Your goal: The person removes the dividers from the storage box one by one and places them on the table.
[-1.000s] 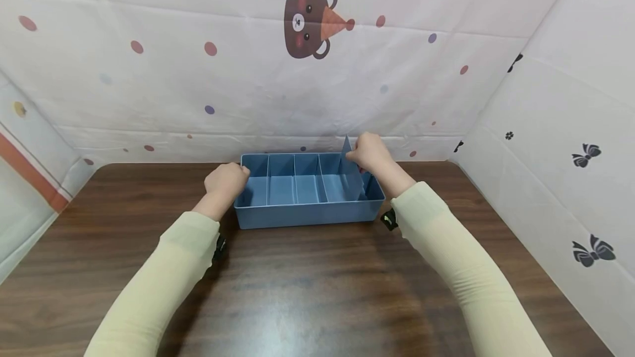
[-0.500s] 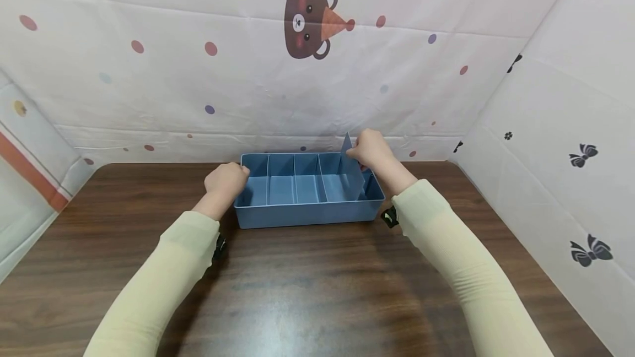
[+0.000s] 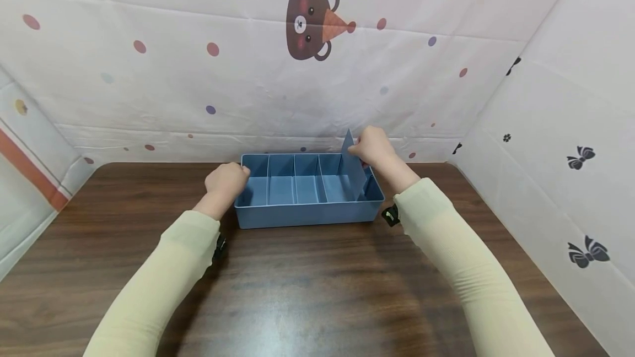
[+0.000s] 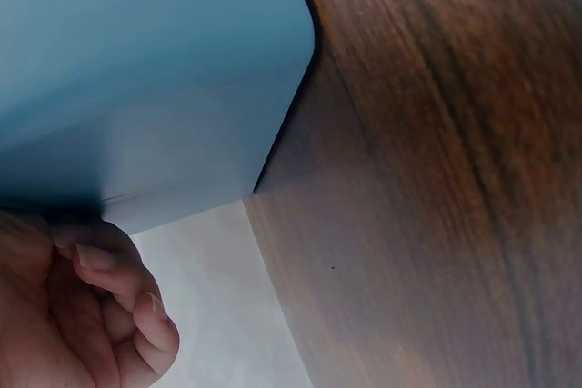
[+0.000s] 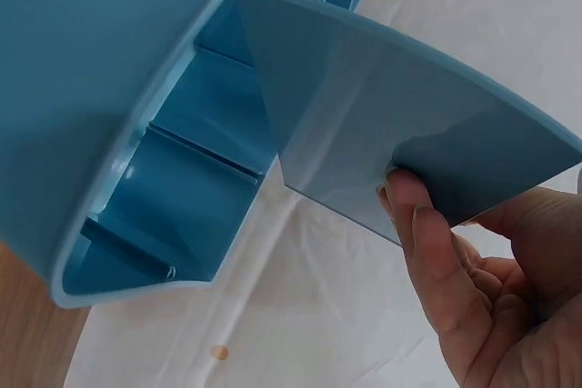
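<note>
A long blue box [image 3: 307, 216] with upright dividers stands on the table near the back wall. My left hand [image 3: 225, 183] grips the rim at its left end; in the left wrist view the curled fingers [image 4: 145, 320] show against the box wall [image 4: 182, 134]. Over the right part of the box, my right hand [image 3: 374, 147] pinches a thin blue divider [image 3: 353, 169] by its upper edge. That divider sits tilted, its top sticking up above the rim. The right wrist view shows fingertips [image 5: 409, 193] on the panel's face, with the thumb mostly hidden behind.
A dark wood table [image 3: 297, 291] extends in front of the box. Close behind stands a white sheet wall [image 3: 248, 87] printed with dots and a bear; another printed sheet [image 3: 560, 191] bounds the right side. Thin dividers [image 3: 281, 164] split the box into compartments.
My right hand has risen slightly, drawing the divider a little farther up out of the box. The left hand and the box have stayed in place.
</note>
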### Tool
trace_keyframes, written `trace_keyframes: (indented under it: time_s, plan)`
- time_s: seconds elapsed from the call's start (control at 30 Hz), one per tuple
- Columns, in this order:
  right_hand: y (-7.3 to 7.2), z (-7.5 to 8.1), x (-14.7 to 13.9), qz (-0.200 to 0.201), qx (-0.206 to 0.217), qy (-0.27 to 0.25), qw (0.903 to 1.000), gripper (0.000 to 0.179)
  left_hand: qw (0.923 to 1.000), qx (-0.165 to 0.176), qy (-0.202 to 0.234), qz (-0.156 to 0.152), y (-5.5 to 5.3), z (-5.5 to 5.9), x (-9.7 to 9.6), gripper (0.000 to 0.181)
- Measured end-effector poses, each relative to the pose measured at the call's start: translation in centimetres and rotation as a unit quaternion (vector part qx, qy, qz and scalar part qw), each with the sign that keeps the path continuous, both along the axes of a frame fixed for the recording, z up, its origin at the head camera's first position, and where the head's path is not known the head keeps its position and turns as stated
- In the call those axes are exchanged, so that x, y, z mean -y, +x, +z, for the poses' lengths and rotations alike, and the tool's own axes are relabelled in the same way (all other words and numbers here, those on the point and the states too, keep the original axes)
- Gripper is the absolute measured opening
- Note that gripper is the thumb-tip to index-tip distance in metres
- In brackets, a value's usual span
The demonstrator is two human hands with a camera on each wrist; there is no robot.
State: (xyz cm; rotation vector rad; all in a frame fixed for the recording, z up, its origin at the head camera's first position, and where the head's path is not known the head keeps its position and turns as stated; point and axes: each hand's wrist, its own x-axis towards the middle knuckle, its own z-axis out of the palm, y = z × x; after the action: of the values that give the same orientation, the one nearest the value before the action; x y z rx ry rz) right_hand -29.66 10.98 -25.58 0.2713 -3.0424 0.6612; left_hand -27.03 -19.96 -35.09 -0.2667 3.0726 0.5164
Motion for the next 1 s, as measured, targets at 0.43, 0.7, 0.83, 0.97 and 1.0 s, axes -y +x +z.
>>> trace_keyframes:
  time_s: [0.43,0.7,0.83,0.97,1.0]
  plan:
    - [1.1,1.2,-0.5,0.015,-0.007,-0.002,0.9999,0.05,1.0,-0.001,0.0,-0.001,-0.1,-0.2,0.1,0.048]
    - [2.8,1.0,-2.3,0.026,0.008,-0.027,0.9993,0.044,1.0,0.0,0.001,-0.002,0.0,-0.4,0.0,0.048]
    - [3.7,0.8,-3.5,0.035,0.029,-0.051,0.9977,0.042,1.0,-0.003,-0.006,-0.004,0.0,-0.3,-0.1,0.047]
    - [4.7,0.5,-4.4,0.046,0.039,-0.063,0.9962,0.042,1.0,0.003,-0.009,0.0,0.0,-0.3,0.0,0.047]
    - [4.9,0.4,-4.6,0.047,0.037,-0.064,0.9962,0.041,1.0,0.005,-0.006,0.002,0.0,-0.3,0.0,0.048]
